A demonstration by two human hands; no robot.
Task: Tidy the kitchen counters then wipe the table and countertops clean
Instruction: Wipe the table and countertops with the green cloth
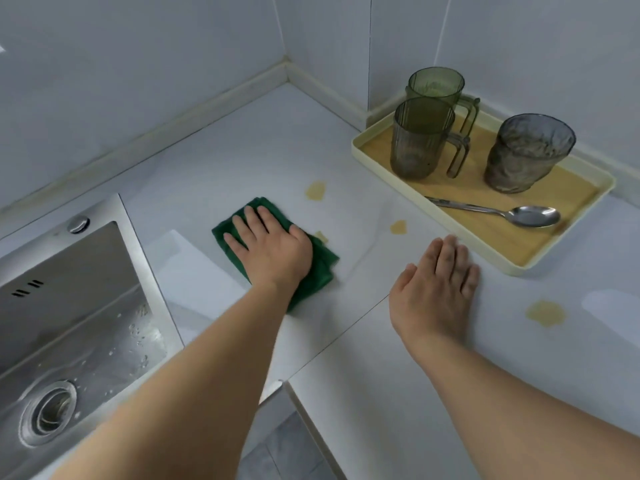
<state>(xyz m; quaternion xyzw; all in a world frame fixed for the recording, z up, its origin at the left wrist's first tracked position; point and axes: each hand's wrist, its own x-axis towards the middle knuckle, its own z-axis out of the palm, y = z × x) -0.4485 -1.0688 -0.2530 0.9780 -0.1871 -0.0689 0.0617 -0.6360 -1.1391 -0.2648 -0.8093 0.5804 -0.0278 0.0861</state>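
A person's left hand [268, 251] presses flat on a folded green cloth [277, 249] on a white counter [242, 161], fingers straight and spread across the cloth's top, palm covering its middle; nothing is curled around the fabric, which lies wholly beneath the hand and shows at the fingertips, at the thumb side and below the wrist. The cloth is dark green, folded into a rough rectangle, its right edge slightly blurred. The right hand [436, 282] lies flat and empty on the counter, fingers straight and close together, their tips just beside the near rim of a cream tray [498, 268]. Four yellowish stains mark the counter: one [316, 190] beyond the cloth, one [322, 236] touching the cloth's right edge by the thumb, one [398, 227] between the cloth and the tray, and a larger one [546, 313] to the right of the right hand. On the tray's wood-coloured base stand two green-tinted handled mugs [420, 140], one behind the other, a textured grey tumbler [526, 154] and a steel spoon [502, 213] lying with its bowl to the right. A steel sink [69, 306], wet with droplets, sits to the left of the cloth.
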